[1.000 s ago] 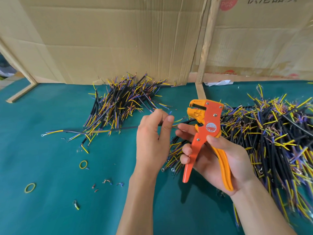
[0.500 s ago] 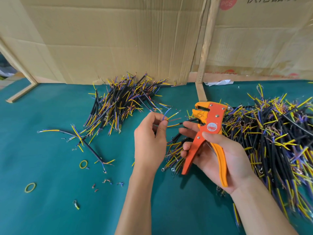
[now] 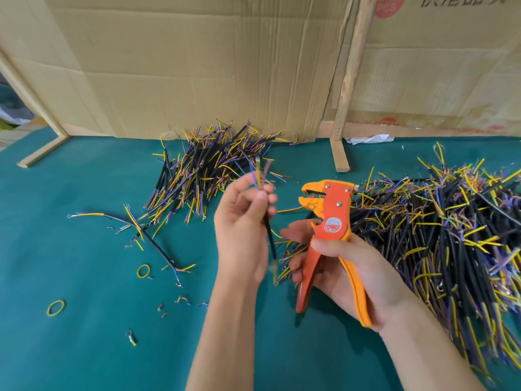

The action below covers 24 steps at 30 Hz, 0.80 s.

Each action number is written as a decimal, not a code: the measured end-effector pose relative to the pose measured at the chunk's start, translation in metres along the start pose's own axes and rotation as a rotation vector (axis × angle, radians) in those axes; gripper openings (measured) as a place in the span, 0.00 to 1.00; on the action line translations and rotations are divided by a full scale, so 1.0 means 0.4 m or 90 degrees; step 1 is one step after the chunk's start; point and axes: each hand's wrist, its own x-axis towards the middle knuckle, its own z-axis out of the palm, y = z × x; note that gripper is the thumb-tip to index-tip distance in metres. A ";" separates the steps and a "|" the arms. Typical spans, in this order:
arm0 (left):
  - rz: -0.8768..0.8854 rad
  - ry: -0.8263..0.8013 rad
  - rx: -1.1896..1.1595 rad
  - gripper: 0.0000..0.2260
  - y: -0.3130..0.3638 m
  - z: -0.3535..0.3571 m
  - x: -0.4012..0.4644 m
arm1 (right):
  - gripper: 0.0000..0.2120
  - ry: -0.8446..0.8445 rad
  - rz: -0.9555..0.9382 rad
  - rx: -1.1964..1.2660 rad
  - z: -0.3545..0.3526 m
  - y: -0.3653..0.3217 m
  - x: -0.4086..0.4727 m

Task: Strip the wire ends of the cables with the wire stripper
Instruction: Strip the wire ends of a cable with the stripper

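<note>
My left hand pinches a black cable between thumb and curled fingers, its yellow and blue wire ends fanned upward and blurred, the other end hanging below my palm; my right hand wraps the orange wire stripper just right of it, handles apart and the head's mouth gaping toward the cable. I judge the next job is feeding one wire end into that mouth; I should separate a single strand, lay it square across the blades, and squeeze evenly so the copper stays whole. The waiting heap lies right; another pile lies far left on the green mat.
</note>
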 end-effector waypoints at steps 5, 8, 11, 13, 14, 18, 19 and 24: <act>-0.131 0.107 -0.446 0.10 0.033 -0.024 0.014 | 0.21 -0.130 0.072 -0.085 -0.001 -0.004 -0.014; -0.106 0.172 -0.397 0.12 0.031 -0.021 0.014 | 0.23 -0.189 0.086 -0.094 -0.007 0.001 -0.017; 0.000 0.233 -0.019 0.18 0.019 -0.026 0.009 | 0.28 -0.160 0.046 -0.046 -0.021 -0.007 -0.016; 0.085 0.262 0.303 0.30 0.018 -0.040 0.004 | 0.30 -0.139 0.012 0.004 -0.030 -0.016 -0.017; 0.141 0.247 0.394 0.33 0.016 -0.050 0.004 | 0.31 -0.132 -0.003 0.026 -0.034 -0.019 -0.017; 0.180 -0.077 0.487 0.20 0.012 -0.038 -0.006 | 0.33 -0.097 -0.038 0.063 -0.044 -0.025 -0.015; 0.145 -0.147 0.509 0.16 0.011 -0.024 -0.016 | 0.33 -0.089 -0.044 0.070 -0.046 -0.026 -0.013; 0.104 -0.201 0.544 0.08 -0.003 -0.003 -0.028 | 0.26 -0.031 -0.087 0.084 -0.056 -0.032 -0.007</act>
